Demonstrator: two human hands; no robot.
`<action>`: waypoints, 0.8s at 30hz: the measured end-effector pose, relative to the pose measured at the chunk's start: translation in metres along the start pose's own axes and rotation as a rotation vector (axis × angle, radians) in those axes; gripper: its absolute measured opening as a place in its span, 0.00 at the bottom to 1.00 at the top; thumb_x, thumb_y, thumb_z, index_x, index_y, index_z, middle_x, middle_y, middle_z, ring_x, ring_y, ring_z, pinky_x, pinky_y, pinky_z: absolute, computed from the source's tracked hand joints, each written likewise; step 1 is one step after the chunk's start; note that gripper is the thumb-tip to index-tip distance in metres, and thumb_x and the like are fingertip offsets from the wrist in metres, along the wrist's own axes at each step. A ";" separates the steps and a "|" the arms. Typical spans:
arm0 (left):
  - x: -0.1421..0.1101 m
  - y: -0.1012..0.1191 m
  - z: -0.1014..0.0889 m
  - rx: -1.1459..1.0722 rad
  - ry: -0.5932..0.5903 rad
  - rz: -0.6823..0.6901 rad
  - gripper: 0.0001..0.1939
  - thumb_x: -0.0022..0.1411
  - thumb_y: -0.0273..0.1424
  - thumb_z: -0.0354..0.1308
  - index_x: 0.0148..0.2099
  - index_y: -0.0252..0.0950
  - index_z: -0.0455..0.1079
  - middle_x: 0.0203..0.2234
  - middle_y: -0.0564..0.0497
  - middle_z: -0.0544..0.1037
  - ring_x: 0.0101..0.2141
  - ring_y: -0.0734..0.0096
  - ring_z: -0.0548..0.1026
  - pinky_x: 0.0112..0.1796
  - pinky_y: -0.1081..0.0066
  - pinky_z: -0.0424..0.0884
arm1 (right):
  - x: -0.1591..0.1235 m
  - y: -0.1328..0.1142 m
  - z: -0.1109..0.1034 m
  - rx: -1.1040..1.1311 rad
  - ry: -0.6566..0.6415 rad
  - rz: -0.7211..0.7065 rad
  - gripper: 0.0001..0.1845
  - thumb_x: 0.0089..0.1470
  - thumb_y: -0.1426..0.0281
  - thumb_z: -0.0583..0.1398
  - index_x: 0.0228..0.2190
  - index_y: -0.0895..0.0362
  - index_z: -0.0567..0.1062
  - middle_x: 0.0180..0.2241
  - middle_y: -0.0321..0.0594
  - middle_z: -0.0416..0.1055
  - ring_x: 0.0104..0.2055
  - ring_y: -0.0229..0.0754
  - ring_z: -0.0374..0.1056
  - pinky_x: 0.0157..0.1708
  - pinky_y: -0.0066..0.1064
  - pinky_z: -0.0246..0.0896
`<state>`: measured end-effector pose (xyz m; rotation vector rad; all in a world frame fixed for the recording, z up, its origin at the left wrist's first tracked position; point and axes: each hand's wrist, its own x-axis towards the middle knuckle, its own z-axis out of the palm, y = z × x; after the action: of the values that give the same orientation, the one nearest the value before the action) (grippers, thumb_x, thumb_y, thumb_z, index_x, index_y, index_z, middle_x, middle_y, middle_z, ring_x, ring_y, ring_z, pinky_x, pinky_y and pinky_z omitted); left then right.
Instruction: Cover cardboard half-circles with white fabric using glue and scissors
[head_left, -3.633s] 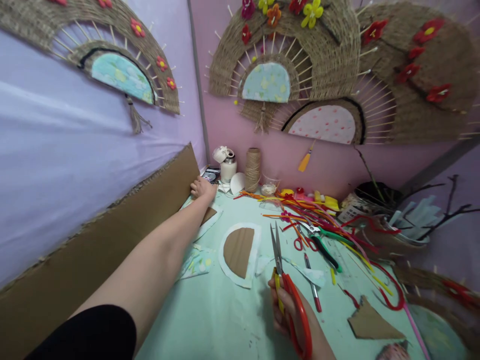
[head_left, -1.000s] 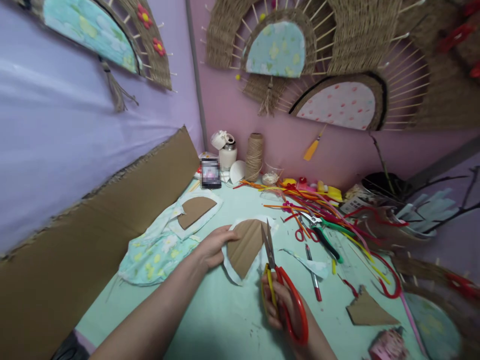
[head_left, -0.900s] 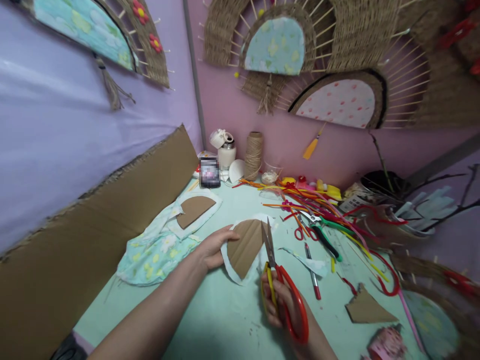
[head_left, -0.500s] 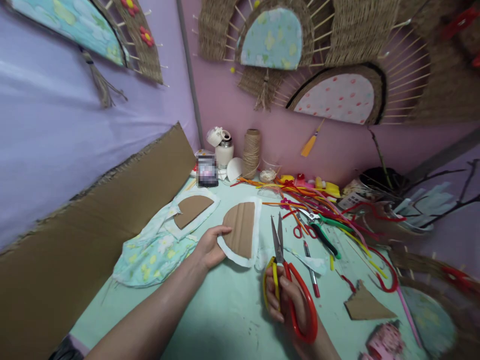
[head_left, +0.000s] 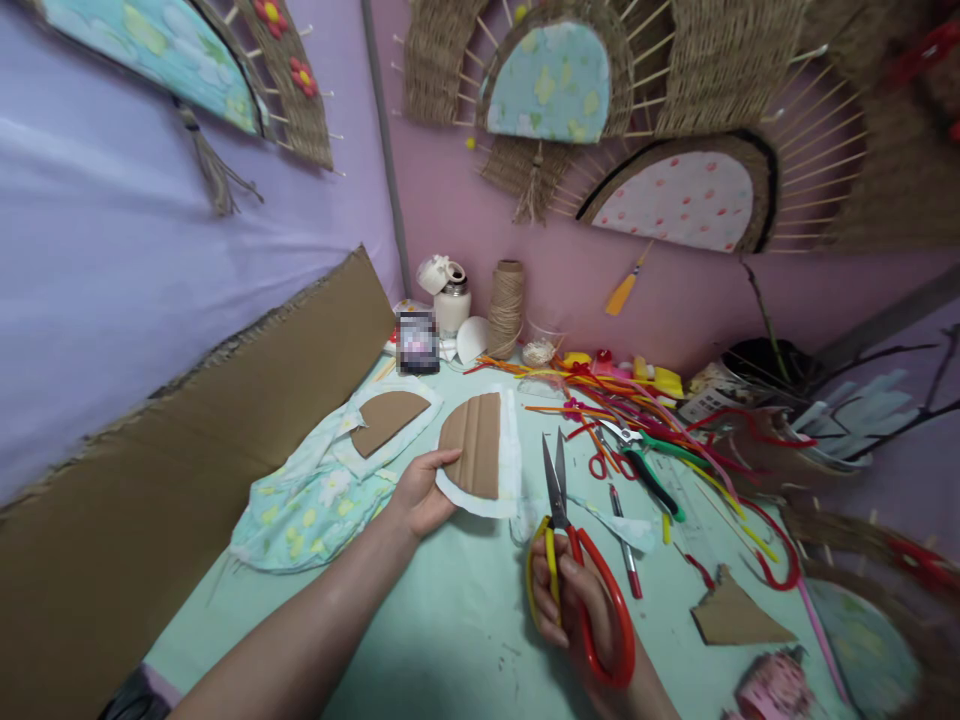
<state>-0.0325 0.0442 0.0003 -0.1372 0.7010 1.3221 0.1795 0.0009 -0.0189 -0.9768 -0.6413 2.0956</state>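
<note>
My left hand (head_left: 426, 494) pinches the rounded edge of a half-circle cardboard piece (head_left: 474, 445), thumb on top. A margin of pale fabric (head_left: 509, 450) shows around that cardboard, wider along its straight side. In my right hand (head_left: 564, 595) are large scissors (head_left: 556, 485) with one yellow and one red handle. Their blades point away from me, slightly parted, a short way right of the cardboard piece and apart from it. Left of my left hand, another cardboard half-circle (head_left: 391, 420) lies on floral fabric (head_left: 315, 515).
A tall cardboard panel (head_left: 210, 440) stands along the left side. Twine spool (head_left: 505, 310) and white bottle (head_left: 452, 303) are at the back. Colourful pipe cleaners (head_left: 622, 388), pruning shears (head_left: 649, 475), small red scissors (head_left: 611, 462), a pen (head_left: 625, 540) and a cardboard scrap (head_left: 739, 610) lie right.
My left hand has turned the fabric-edged cardboard piece slightly, and its far end has shifted up and left. The scissors stay in nearly the same place, blades still parted.
</note>
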 end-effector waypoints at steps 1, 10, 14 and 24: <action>0.000 0.000 0.000 -0.004 -0.003 0.000 0.33 0.57 0.17 0.48 0.65 0.24 0.51 0.35 0.41 0.81 0.36 0.59 0.80 0.51 0.56 0.67 | 0.000 0.000 0.000 0.003 0.002 0.007 0.20 0.47 0.56 0.66 0.36 0.57 0.70 0.26 0.32 0.61 0.20 0.29 0.54 0.14 0.20 0.44; 0.000 0.000 -0.003 0.009 -0.016 0.041 0.35 0.55 0.17 0.50 0.65 0.28 0.52 0.38 0.42 0.81 0.38 0.59 0.79 0.52 0.55 0.66 | -0.002 -0.003 0.005 0.018 0.000 0.026 0.20 0.46 0.57 0.66 0.34 0.57 0.69 0.25 0.32 0.61 0.20 0.29 0.54 0.14 0.20 0.44; 0.002 0.000 -0.007 0.018 -0.099 0.032 0.35 0.55 0.18 0.51 0.65 0.28 0.53 0.39 0.41 0.80 0.41 0.57 0.79 0.53 0.54 0.65 | -0.003 -0.003 0.004 0.012 -0.017 0.039 0.20 0.46 0.57 0.66 0.35 0.57 0.70 0.25 0.31 0.60 0.20 0.29 0.53 0.14 0.20 0.44; -0.006 0.006 0.004 -0.025 -0.020 0.109 0.34 0.57 0.17 0.48 0.66 0.29 0.51 0.37 0.42 0.81 0.42 0.57 0.78 0.54 0.52 0.65 | -0.003 0.006 -0.004 -0.005 -0.062 0.023 0.23 0.47 0.52 0.64 0.37 0.57 0.73 0.29 0.37 0.65 0.25 0.34 0.58 0.17 0.22 0.52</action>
<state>-0.0368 0.0427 0.0087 -0.1069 0.6824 1.4353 0.1814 -0.0044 -0.0243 -0.9289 -0.6701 2.1530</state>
